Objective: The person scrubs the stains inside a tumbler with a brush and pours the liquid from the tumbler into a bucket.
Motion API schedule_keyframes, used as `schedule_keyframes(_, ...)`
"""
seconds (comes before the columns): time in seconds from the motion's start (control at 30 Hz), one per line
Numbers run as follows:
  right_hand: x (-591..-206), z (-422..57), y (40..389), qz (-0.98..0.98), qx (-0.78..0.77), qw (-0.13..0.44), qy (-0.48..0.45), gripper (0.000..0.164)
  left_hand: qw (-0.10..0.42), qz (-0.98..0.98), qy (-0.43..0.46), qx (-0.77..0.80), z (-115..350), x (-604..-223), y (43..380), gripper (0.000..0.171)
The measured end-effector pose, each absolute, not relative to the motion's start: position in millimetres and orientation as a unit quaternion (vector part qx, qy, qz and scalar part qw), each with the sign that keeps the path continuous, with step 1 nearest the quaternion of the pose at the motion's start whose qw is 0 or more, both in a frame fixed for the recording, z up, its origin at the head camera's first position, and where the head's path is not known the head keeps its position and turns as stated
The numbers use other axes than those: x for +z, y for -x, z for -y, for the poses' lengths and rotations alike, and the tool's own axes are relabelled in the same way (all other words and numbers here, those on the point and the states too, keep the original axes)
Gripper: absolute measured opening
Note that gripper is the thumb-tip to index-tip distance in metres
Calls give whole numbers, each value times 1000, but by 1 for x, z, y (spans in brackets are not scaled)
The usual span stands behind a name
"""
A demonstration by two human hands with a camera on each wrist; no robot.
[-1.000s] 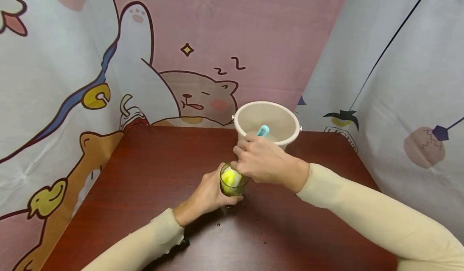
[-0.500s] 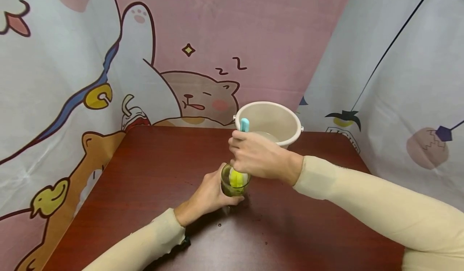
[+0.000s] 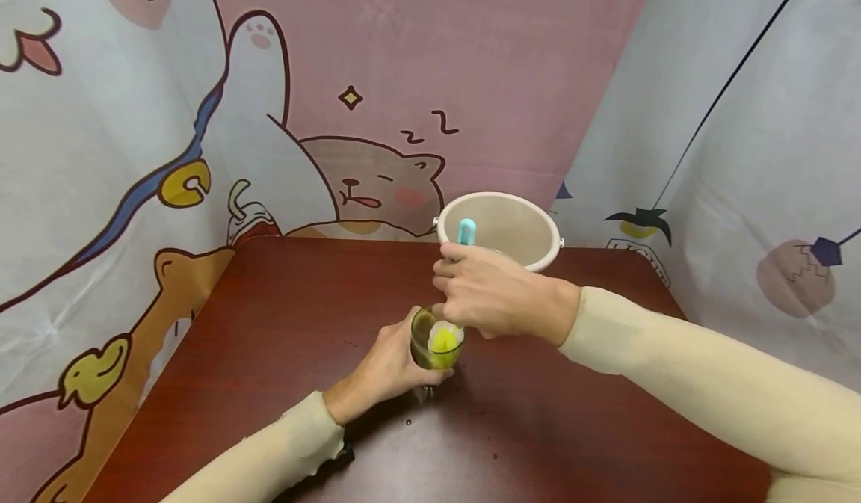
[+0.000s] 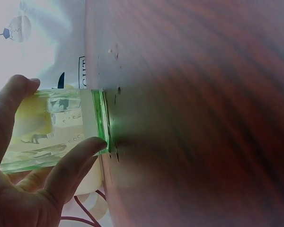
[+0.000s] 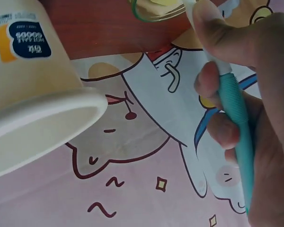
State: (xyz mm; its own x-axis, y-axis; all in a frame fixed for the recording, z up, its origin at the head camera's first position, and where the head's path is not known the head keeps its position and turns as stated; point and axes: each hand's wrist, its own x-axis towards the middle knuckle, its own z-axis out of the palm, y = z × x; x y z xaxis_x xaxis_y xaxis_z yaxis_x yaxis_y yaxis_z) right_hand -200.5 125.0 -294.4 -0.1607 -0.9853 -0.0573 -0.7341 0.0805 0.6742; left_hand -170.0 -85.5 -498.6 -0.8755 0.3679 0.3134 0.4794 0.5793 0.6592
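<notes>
My left hand (image 3: 385, 362) grips a green-tinted drinking glass (image 4: 68, 120), thumb and fingers spread around its wall. The glass stands slightly tilted, its base at the table surface. My right hand (image 3: 489, 294) holds a cup brush, its fingers curled round the white and teal handle (image 5: 235, 106). At the lower end of the brush, the yellow and white sponge head (image 3: 444, 338) sits inside the glass. The handle's teal loop end (image 3: 467, 231) sticks up above my right hand. My fingers hide part of the handle and of the glass rim.
Behind my right hand, a cream bucket (image 3: 545, 256) stands near the back edge of the dark red wooden table (image 3: 323, 294). Small water drops dot the table in front of the glass. A cartoon-printed cloth (image 3: 511, 77) hangs behind and at both sides.
The brush handle has swung left and then a little back to the right. Its sponge head has shifted within the glass. My left hand keeps its hold on the glass in nearly the same place.
</notes>
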Motion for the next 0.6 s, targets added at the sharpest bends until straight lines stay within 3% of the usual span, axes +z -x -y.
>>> schedule_keyframes(0.2,-302,-129,194,680,-266,271,-627,32,66,880,238,-407,85,-499,168,77)
schedule_keyframes(0.43,-318,-129,193,593,-274,394,-647,14,72,887,237,-390,83,-500,166,86)
schedule_keyframes(0.6,-317,-129,197,555,-307,424,-647,13,76,888,233,-389,83,-498,167,91)
